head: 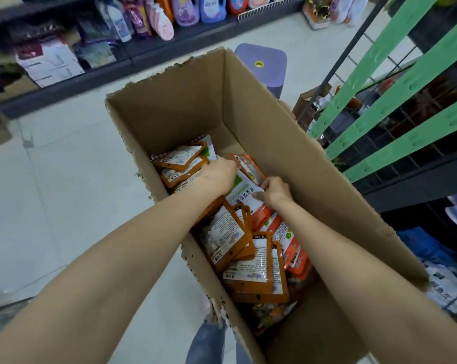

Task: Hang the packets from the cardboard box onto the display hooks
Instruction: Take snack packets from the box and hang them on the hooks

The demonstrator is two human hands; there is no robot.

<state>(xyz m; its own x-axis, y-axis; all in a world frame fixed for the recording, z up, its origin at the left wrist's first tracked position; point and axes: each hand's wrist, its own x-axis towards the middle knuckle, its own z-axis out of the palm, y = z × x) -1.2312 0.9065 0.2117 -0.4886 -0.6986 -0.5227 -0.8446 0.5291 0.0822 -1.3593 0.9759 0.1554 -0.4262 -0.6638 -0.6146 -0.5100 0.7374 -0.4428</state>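
Both hands are reaching down into the open cardboard box (261, 122), which is standing on the pale floor (64, 179) beside a wire rack with green strips (395, 106). The right hand (274, 191) is pinching the edge of a white packet (244, 189) with green print, thumb and fingers curled on it. The left hand (218, 177) is lying palm down on the packets beside it; its fingers are hidden, so I cannot tell whether it is gripping anything. Orange-edged packets (248, 261) are lying loose in the bottom of the box. A purple stool (264, 65) is standing behind the box.
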